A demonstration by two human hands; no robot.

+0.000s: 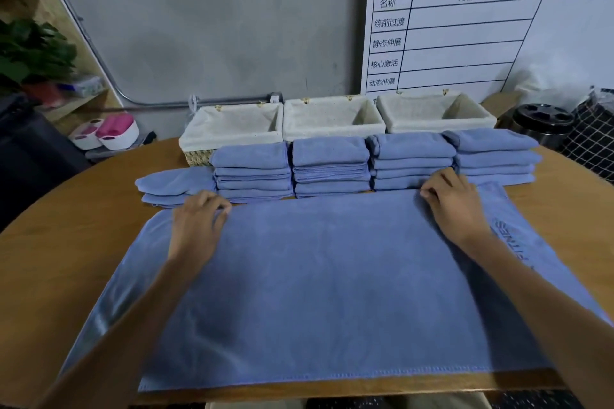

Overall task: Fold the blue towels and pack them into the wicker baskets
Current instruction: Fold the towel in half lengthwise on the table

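At the far edge of the spread blue towel, the left hand and right hand are each pinching the hem, grip curled. Folding appears to be starting; the next move likely calls for drawing that edge back evenly toward the near hem on the tabletop. Just beyond the grips, folded stacks are crowding the working edge; behind them, three lined wicker baskets are standing unfilled.

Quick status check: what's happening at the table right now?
Left hand and right hand pinching far edge of spread towel. Baskets unfilled. Folded stacks sit between.
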